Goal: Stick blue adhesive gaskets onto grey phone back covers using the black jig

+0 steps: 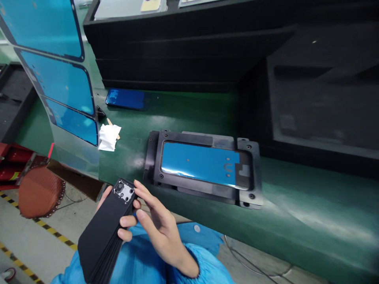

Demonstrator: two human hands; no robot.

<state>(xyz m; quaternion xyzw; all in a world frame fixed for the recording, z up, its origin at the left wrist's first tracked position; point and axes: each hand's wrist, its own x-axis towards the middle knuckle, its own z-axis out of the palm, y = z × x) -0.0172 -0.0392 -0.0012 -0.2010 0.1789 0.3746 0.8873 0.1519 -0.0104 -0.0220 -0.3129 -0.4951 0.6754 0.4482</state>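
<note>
A stack of black phone back covers (102,225) is tilted in my left hand (127,221), whose fingers wrap round its right side. The top cover has a pale camera plate (123,192) at its upper end. My right hand (162,232) is open, fingers apart, its index fingertip at the stack's upper right corner. On the green bench to the right lies a dark metal fixture (204,138), apart from both hands. Set in its recess is a phone-shaped panel with blue film (198,162).
Blue film sheets (56,79) hang at the left. Near them are a crumpled white tissue (109,137) and a blue-filmed phone panel (126,98). Stacked black trays (171,51) stand at the back; another black tray (325,94) is at right. A red round stool (41,191) is below left.
</note>
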